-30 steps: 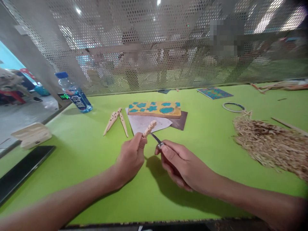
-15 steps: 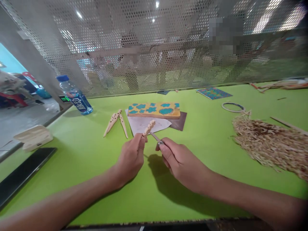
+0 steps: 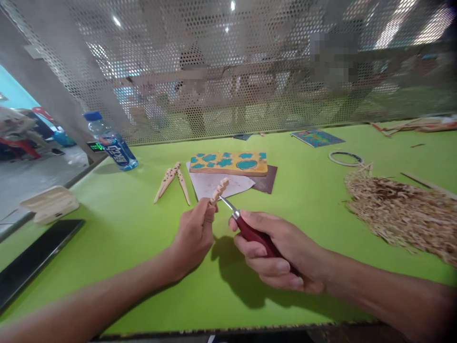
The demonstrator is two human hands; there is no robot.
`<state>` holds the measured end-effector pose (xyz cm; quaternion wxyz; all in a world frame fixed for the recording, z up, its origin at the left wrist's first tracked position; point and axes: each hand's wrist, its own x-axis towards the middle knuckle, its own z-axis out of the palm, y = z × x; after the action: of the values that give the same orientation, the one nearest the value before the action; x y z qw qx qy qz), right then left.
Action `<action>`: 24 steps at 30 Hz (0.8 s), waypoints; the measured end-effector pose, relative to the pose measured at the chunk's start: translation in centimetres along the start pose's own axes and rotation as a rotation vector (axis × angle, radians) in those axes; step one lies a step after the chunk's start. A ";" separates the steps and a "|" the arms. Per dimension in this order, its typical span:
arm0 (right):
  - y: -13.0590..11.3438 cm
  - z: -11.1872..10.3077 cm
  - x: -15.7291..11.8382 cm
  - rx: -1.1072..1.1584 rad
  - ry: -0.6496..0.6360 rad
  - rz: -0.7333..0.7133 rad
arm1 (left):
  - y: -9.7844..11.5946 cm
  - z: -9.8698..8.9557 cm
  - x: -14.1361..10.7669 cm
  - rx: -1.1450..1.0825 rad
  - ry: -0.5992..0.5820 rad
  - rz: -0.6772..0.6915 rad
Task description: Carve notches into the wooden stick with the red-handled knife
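Fingers of my left hand [image 3: 196, 233] are closed round a pale carved wooden piece [image 3: 220, 188], whose notched upper end sticks up past the thumb. My right hand [image 3: 276, 252] grips the dark red handle of a carving tool [image 3: 253, 232]. The tool's thin metal blade points up and left, its tip at the wooden piece. Behind the hands, a yellow board with teal patches [image 3: 228, 164] rests on white paper [image 3: 233, 186] and a dark sheet [image 3: 267, 181]. Several similar carved pieces [image 3: 171, 181] lie left of the paper.
On the left are a water bottle [image 3: 116, 145], an open pale case [image 3: 52, 205] and a black phone-like slab [image 3: 39, 259]. At the right lie wood shavings [image 3: 400, 209], a ring [image 3: 345, 158] and a thin stick [image 3: 424, 183]. A perforated screen [image 3: 228, 109] stands behind.
My right hand has turned and opened its grip slightly, so the red handle now shows. The blade remains by the carved piece. My left hand has barely moved.
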<state>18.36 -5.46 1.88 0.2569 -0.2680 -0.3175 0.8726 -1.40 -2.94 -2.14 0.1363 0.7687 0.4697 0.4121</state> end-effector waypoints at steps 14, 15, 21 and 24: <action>1.0 0.6 0.7 -0.329 0.167 -0.151 | 0.0 0.1 0.1 -0.038 -0.021 -0.016; 0.9 0.7 0.5 -0.247 0.136 -0.133 | 0.0 0.1 0.1 -0.043 -0.015 -0.005; 0.2 0.4 0.1 0.021 0.044 -0.030 | -0.2 0.2 0.0 -0.033 -0.013 0.009; -0.3 0.0 0.1 0.066 0.025 0.003 | -0.2 0.3 0.2 -0.039 -0.011 0.004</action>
<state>18.35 -5.26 2.07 0.2684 -0.2706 -0.2848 0.8795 -1.27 -2.63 -2.38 0.1532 0.7692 0.4591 0.4173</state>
